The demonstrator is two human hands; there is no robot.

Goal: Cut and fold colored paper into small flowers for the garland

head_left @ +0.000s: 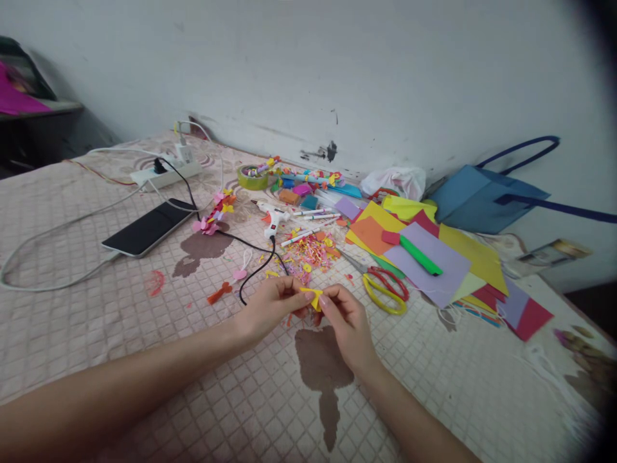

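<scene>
A small piece of yellow paper point(315, 298) is pinched between both hands over the quilted cloth. My left hand point(276, 303) grips its left side between thumb and fingers. On its right side, my right hand point(348, 321) has thumb and fingertips closed on it. Just beyond lies a heap of small paper scraps point(313, 252). A white glue gun point(274, 215) with a black cord rests behind the scraps. To the right of my hands are scissors point(385, 288) with red and yellow handles. An orange paper piece point(220, 293) lies left of my left hand.
Colored paper sheets point(429, 251) spread at right, with a green cutter point(419, 254) on top. A blue bag point(486, 196) leans by the wall. At left are a black phone-like device point(149, 228) on a cable and a power strip point(164, 172). Tape point(252, 178) stands behind.
</scene>
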